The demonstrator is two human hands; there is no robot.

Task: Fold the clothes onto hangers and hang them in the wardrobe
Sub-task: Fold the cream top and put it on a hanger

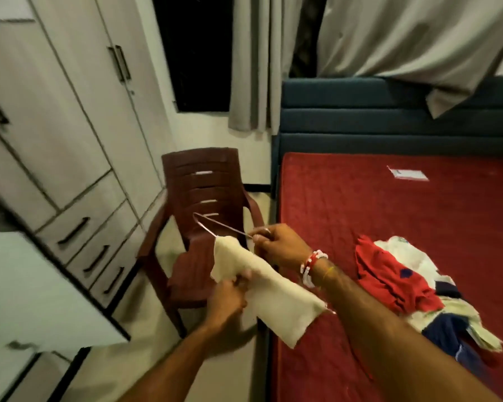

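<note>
A cream cloth (276,297) hangs folded over a thin wire hanger (215,226), held in the air above the gap between chair and bed. My right hand (279,246) grips the hanger near its top, with a red and white bead bracelet on the wrist. My left hand (228,294) pinches the cloth at its lower edge. A heap of red, white and blue clothes (413,288) lies on the red mattress (389,204). The white wardrobe (55,117) stands at the left with its doors closed.
A brown plastic chair (204,198) stands between wardrobe and bed, right behind the hanger. A white counter with a dark edge (41,288) juts out at the lower left. Grey curtains (389,33) hang over a blue headboard (389,123). A small paper (408,173) lies on the mattress.
</note>
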